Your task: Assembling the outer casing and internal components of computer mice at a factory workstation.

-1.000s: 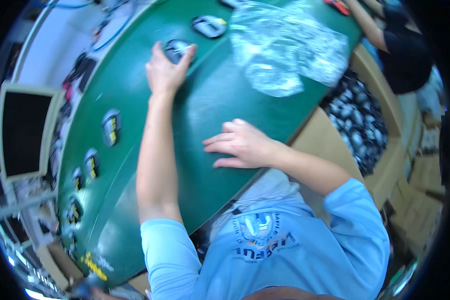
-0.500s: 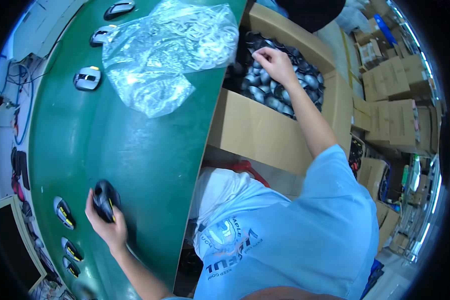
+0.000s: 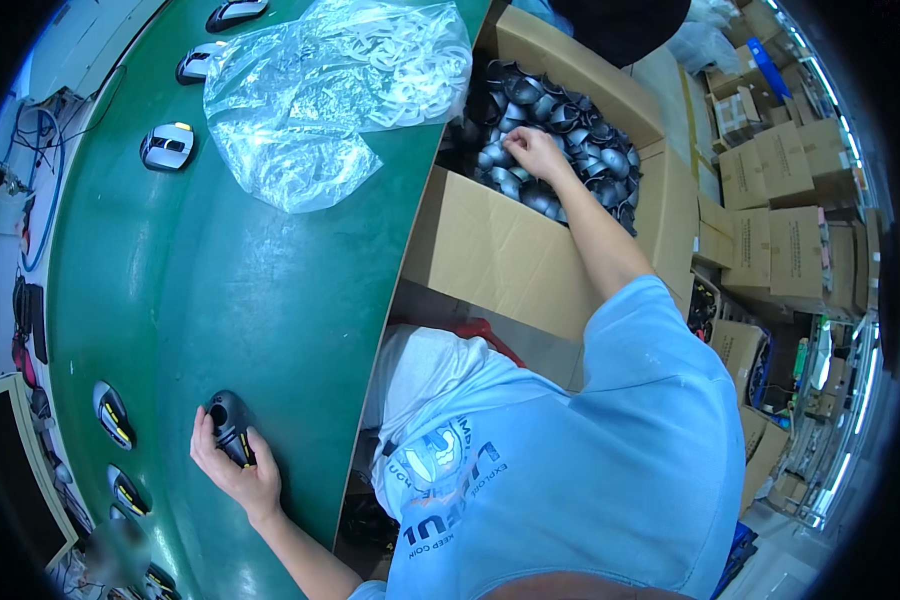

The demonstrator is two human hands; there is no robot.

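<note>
On the near left part of the green table, my left hand (image 3: 238,482) curls its fingers and thumb around a black computer mouse (image 3: 232,410) with a yellow strip. A round opening shows at the mouse's far end. My right hand (image 3: 536,154) reaches into an open cardboard box (image 3: 515,255) right of the table. Dark, glossy curved plastic shells (image 3: 605,165) fill that box. The fingertips of this hand are pinched together down against the shells; whatever they hold, if anything, cannot be made out.
A clear plastic bag (image 3: 290,120) of white ring-like parts lies on the far table (image 3: 260,280). Several assembled mice, including a grey one (image 3: 167,147) and a dark one (image 3: 114,415), line the left side. A monitor (image 3: 15,480) stands left; stacked cartons (image 3: 770,250) are at right.
My left hand and the mouse have shifted slightly right and nearer. My right hand has come down closer among the shells, its fingers staying pinched. The whole view has shifted a little.
</note>
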